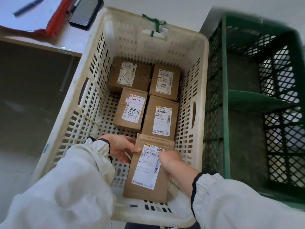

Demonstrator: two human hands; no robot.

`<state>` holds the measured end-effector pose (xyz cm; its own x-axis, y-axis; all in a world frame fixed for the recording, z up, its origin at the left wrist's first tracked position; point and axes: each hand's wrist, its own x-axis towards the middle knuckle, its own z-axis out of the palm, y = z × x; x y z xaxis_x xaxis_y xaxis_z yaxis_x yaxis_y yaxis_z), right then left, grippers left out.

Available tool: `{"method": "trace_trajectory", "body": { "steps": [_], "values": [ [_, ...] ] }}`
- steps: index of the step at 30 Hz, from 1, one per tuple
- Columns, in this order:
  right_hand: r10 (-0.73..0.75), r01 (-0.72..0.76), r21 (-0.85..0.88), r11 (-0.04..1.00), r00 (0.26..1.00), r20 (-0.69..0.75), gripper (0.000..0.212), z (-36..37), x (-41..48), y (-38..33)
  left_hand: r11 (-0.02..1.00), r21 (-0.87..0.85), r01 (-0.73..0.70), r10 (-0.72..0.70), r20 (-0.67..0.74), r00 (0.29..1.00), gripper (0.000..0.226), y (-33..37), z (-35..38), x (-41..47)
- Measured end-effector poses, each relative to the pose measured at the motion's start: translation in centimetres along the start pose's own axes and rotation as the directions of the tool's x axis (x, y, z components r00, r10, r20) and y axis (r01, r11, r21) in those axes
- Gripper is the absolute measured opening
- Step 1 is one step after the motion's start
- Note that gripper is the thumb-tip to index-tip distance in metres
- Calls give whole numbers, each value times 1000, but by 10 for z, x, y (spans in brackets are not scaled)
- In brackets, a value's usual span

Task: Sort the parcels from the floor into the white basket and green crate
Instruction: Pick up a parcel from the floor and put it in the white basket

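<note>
A white slatted basket [196, 52] fills the middle of the view. Several brown cardboard parcels with white labels lie flat on its floor, among them one [130, 111] in the centre and one [160, 118] to its right. At the basket's near end both hands hold another labelled parcel [145, 182]. My left hand [120, 147] grips its left edge, thumb on the label. My right hand [171, 160] grips its right side, fingers hidden behind the box. The green crate [224, 96] stands to the right of the basket; I see no parcels in it.
A table edge [38, 45] lies at the upper left with a red folder [56, 19], papers, a pen [28, 6] and a dark phone [85, 12]. A green cord [156, 22] is tied to the basket's far rim. Grey floor runs along the left.
</note>
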<state>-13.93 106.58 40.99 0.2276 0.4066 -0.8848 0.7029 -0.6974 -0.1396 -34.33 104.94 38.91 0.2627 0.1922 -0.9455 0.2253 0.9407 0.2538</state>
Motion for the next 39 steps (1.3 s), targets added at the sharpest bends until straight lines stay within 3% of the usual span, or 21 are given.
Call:
{"method": "trace_trajectory", "body": {
  "steps": [5,11,14,18,23,30,32,35,39],
  "values": [
    [-48,47,43,998,999,6,50,3,4,5,999,-28,37,-37,-22,999,108,14,-2,-3],
    [-120,121,29,992,992,-30,42,13,1,3,1000,-6,-1,1,0,1000,78,15,-7,-8],
    [-151,151,-4,989,988,-19,48,29,-7,-7,999,14,33,-32,-31,999,60,13,-29,-21],
    [-179,180,-3,984,981,70,55,58,-12,-28,994,20,105,-103,-100,990,67,0,-64,-35],
    [-209,218,-59,974,969,128,65,91,-9,-47,981,-110,158,-176,-182,967,85,-19,-83,-33],
    [-225,248,-73,966,946,232,52,108,19,-57,983,-74,168,-183,-356,916,60,-34,-80,-14],
    [-218,240,-65,969,944,247,52,113,26,-61,992,-47,116,-125,-438,890,61,-36,-78,-6],
    [-201,230,-85,969,943,266,49,125,36,-66,1000,-22,17,-26,-603,797,68,-41,-73,8],
    [-208,242,-112,964,946,250,38,131,48,-71,975,209,80,107,-750,652,69,-48,-67,15]
  ]
}}
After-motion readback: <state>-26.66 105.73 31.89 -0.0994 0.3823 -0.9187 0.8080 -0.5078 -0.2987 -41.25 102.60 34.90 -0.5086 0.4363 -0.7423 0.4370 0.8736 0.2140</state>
